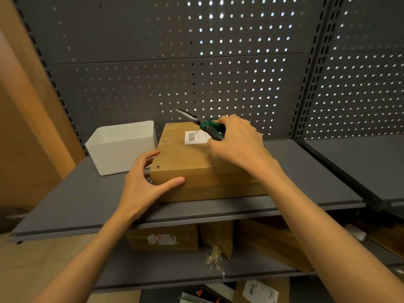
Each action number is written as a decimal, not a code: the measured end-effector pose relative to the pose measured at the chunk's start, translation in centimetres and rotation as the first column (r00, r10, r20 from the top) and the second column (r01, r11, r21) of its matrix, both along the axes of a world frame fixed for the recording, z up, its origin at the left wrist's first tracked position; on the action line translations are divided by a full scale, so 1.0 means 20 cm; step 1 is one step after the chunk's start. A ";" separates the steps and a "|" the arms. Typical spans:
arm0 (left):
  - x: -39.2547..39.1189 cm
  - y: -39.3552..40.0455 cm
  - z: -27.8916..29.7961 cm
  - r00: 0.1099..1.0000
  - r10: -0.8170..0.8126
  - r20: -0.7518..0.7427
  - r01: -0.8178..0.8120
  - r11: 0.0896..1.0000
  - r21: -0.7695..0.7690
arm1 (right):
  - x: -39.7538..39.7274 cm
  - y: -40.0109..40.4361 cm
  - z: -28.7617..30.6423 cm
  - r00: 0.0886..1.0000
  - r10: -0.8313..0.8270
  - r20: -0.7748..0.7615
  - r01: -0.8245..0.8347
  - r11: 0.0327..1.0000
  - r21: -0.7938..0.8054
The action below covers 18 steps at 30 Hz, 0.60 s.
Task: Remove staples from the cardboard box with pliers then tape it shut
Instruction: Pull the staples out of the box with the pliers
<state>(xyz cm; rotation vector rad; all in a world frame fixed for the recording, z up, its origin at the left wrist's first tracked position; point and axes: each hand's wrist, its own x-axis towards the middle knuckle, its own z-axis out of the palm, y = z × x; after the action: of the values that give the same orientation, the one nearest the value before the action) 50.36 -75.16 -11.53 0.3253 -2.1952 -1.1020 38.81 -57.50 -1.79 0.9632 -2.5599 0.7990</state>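
Observation:
A brown cardboard box [185, 162] with a white barcode label [193, 137] lies flat on the grey shelf [87, 200]. My left hand [144, 182] presses against its near left corner, thumb on the front face, fingers along the left side. Above the box's far right part, my right hand [238, 142] grips green-handled needle-nose pliers [203, 124]; their jaws point up and left, above the box's far edge. A small staple [170, 123] sticks up at the far left corner. Small holes mark the box's left edge.
A white open bin [122, 147] stands just left of the box. A grey pegboard wall rises behind. Lower shelves hold more cardboard boxes [164, 239] and a clear plastic bag [215, 259]. A second shelf bay [360, 162] adjoins on the right.

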 end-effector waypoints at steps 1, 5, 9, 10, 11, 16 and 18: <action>0.00 0.01 0.01 1.000 0.001 0.012 -0.001 1.000 -0.004 | -0.01 0.00 -0.01 1.000 -0.005 0.008 0.005 1.000 0.002; 0.02 0.02 0.09 0.999 -0.036 0.030 0.034 0.996 0.085 | -0.06 -0.02 -0.01 1.000 -0.004 0.020 0.004 1.000 0.009; 0.00 -0.01 0.18 0.997 -0.028 0.076 0.019 0.994 0.109 | -0.12 -0.10 0.00 1.000 0.010 0.026 -0.011 0.999 0.050; -0.01 -0.02 0.20 0.995 -0.022 0.096 0.012 0.994 0.106 | -0.14 -0.12 0.01 1.000 0.009 0.016 -0.010 0.997 0.070; -0.03 -0.04 0.21 0.994 -0.025 0.111 0.013 0.994 0.106 | -0.17 -0.15 0.01 1.000 0.007 0.006 -0.008 0.996 0.092; -0.21 -0.10 0.27 0.980 -0.088 0.181 0.059 0.986 0.156 | -0.30 -0.29 0.03 1.000 -0.020 -0.017 0.022 0.983 0.181; -0.29 -0.10 0.29 0.963 -0.136 0.233 0.087 0.973 0.212 | -0.36 -0.33 0.03 1.000 -0.027 -0.009 0.028 0.976 0.215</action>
<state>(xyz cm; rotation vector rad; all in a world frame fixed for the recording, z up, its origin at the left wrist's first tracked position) 44.59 -77.24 -5.82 0.4512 -2.3458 -1.4165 31.64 -64.13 -1.27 0.9870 -2.6890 0.5178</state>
